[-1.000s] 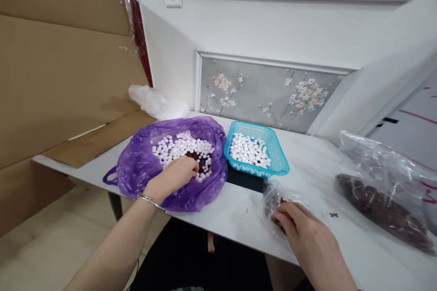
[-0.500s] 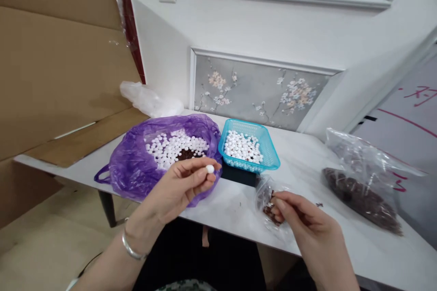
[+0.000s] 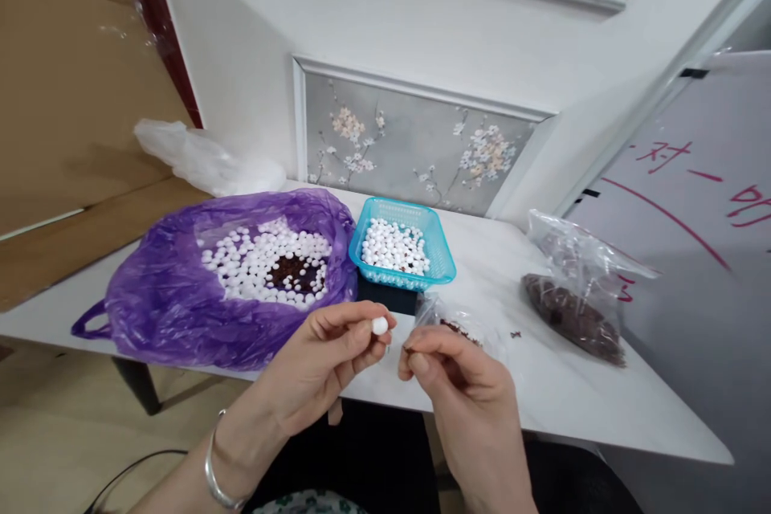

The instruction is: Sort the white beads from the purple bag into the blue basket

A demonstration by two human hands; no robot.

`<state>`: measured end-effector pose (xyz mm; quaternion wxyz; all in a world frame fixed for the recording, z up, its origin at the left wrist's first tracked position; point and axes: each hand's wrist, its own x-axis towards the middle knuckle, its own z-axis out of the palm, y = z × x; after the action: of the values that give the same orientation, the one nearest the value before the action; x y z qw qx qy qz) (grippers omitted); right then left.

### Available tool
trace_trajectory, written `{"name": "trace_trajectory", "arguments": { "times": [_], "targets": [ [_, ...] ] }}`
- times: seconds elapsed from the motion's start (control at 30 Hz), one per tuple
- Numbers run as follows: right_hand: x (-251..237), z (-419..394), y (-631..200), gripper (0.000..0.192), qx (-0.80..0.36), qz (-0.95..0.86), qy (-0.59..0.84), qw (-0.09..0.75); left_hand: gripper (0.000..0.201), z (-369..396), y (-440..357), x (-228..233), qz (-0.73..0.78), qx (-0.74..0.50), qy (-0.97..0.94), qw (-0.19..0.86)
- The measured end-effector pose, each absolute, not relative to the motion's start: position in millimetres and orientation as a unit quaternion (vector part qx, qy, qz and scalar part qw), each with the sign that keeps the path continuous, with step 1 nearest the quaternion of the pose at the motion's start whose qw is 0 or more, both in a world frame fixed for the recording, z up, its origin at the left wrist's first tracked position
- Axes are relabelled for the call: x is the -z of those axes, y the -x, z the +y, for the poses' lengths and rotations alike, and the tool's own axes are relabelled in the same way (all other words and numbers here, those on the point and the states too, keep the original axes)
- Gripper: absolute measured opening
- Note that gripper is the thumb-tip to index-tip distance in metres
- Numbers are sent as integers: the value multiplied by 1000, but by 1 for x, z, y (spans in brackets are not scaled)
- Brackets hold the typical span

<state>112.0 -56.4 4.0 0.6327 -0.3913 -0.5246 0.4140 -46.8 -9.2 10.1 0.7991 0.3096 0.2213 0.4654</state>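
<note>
Your left hand (image 3: pixel 319 361) has a single white bead (image 3: pixel 379 326) pinched between thumb and fingertips, held up in the air just over the near edge of the desk (image 3: pixel 578 393). Your right hand (image 3: pixel 463 393) is right next to it, thumb and forefinger closed on something tiny and dark; too small to tell what it is, though it looks like the stuff in the small clear bag (image 3: pixel 463 325) just behind it.

Progress-wise, I'd say you're somewhere in the middle. The blue basket (image 3: pixel 402 250) already has a decent layer of white beads with a few dark bits among them, but the purple bag (image 3: pixel 234 281) is still loaded with beads around a dark patch in its middle. So plenty left, by the look of it.

Room to move: both hands hang right at the front edge of the desk, so anything dropped could go to the floor. The basket sits just beside the purple bag, touching or nearly so. To the right there's open desk up to the bigger clear bag of dark bits (image 3: pixel 572 313), well apart from your hands. A whiteboard (image 3: pixel 692 257) leans in on the far right.
</note>
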Motion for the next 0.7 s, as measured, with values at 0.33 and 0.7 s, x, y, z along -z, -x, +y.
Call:
{"name": "trace_trajectory", "arguments": {
  "times": [0.33, 0.7],
  "targets": [
    [-1, -60, -103, 17, -356, -549, 398, 642, 7, -14, 37, -7, 200, -458, -367, 784],
    [-1, -61, -100, 13, -360, -549, 413, 632, 7, -14, 39, -1, 233, -481, -393, 748]
  ]
}}
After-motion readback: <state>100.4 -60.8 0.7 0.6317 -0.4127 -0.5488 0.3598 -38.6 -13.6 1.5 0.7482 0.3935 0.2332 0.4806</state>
